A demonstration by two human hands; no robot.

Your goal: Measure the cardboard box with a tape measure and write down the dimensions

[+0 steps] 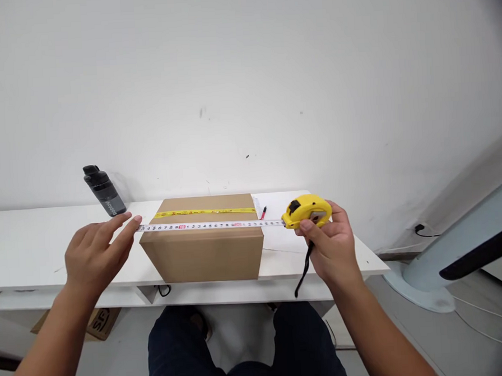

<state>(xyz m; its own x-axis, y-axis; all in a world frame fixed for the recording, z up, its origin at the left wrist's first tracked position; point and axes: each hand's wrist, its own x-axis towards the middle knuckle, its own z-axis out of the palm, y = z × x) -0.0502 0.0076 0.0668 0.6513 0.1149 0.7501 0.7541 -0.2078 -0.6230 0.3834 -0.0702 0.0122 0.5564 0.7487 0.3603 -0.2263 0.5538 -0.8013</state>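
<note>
A cardboard box [204,256] with yellow tape across its top sits at the front of the white table. Stretched over the box from left to right is the white tape blade [211,226], marked with black and red numbers. My left hand [97,247] pinches the blade's end just past the box's left edge; the fingers hide its tip. My right hand [330,241] grips the yellow tape measure [309,210] beyond the box's right side, and a black wrist strap [304,270] dangles below it.
A dark water bottle [104,190] stands back left on the white table [22,245]. Behind the box lie a red and black pen [263,212] and paper [283,200]. A pale tower appliance [460,255] stands right; a carton [102,324] is under the table.
</note>
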